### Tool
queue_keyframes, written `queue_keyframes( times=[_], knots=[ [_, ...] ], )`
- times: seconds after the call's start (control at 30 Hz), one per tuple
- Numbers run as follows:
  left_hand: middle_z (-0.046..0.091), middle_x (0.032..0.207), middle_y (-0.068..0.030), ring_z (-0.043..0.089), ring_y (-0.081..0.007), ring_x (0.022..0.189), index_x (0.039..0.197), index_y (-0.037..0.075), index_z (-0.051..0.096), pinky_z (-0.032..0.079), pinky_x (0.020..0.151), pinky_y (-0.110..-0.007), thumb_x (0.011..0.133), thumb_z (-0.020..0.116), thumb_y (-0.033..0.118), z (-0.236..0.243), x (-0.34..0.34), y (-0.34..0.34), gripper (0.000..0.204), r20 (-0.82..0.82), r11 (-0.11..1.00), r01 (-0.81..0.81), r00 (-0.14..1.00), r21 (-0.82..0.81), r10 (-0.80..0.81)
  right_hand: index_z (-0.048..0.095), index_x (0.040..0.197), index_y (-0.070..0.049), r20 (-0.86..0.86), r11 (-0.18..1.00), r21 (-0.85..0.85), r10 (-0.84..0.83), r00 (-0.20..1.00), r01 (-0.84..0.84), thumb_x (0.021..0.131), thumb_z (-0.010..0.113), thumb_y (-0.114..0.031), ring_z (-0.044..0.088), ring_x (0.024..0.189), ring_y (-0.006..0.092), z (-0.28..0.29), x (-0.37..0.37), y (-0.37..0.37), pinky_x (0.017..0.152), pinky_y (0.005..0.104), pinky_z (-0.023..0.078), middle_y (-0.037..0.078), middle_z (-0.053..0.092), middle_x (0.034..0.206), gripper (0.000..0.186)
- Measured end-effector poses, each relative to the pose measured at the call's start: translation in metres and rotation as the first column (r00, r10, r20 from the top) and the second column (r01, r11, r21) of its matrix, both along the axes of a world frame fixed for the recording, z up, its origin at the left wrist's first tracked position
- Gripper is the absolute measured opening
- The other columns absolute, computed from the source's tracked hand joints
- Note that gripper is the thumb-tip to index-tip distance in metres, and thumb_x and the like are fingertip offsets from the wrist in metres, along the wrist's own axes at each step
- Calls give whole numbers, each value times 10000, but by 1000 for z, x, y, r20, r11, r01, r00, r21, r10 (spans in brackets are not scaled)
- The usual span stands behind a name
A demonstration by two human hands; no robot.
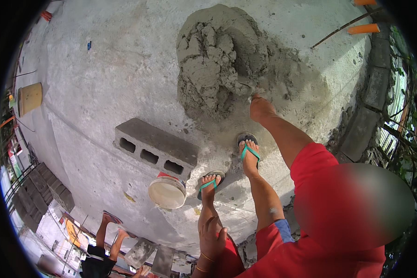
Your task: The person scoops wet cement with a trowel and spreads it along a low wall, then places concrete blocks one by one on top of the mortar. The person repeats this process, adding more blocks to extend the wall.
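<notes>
A large heap of wet grey mortar [204, 65] lies on the concrete floor ahead of me. At its near right edge, my right hand [260, 109] is closed around what looks like a trowel [244, 83]; its blade is partly buried in the mortar and the handle is mostly covered by my fingers. My left hand [212, 242] rests on my left leg by the knee, fingers apart and holding nothing. Beside my left foot stand a hollow concrete block [157, 141] and a pale bucket [166, 180] with a little red on its side.
At the right, a row of concrete blocks [359, 134] edges the floor. Orange pipe pieces [363, 29] and a thin rod [338, 30] lie far right. A yellowish container [30, 98] and stacked blocks [32, 194] are at left. Another person's legs [109, 241] show lower left.
</notes>
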State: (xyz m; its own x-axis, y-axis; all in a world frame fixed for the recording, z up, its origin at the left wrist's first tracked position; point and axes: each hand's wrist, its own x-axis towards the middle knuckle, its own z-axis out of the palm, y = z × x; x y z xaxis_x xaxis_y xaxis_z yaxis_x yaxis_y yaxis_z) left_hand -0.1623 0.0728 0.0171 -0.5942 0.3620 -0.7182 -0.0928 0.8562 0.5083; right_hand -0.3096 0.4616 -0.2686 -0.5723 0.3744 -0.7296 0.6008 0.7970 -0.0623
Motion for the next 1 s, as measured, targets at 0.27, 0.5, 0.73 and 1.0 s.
queue_keyframes(
  times=[0.27,0.5,0.73,1.0],
  knots=[
    [532,1429,-240,501,-442,1318,1327,9,583,407,1100,-535,793,803,215,61,55,-36,613,88,963,95,993,-251,-75,344,1457,158,-27,973,-161,-173,985,166,957,628,-297,684,1108,451,34,111,7,926,446,574,339,649,1259,733],
    [523,1433,-237,465,-453,1347,1360,32,571,378,1130,-553,809,782,328,33,62,-33,661,170,939,110,984,-325,-57,460,1394,103,-27,997,-6,80,996,-80,957,543,-177,694,1099,424,-75,108,-3,937,463,563,303,696,1160,525],
    [554,1411,-215,500,-448,1317,1334,51,599,410,1108,-549,802,787,305,33,35,-47,619,132,958,119,987,-261,-86,577,1026,-56,53,646,-381,-699,713,661,804,635,-111,643,680,324,-5,257,-36,640,440,540,181,653,804,236],
    [572,1378,-208,524,-432,1287,1304,26,607,429,1089,-532,762,805,244,33,23,-72,618,178,927,239,965,-288,-193,643,845,-11,-286,830,-25,528,800,-557,834,654,-165,716,657,337,-132,136,-67,577,436,563,214,676,678,154]
  ],
)
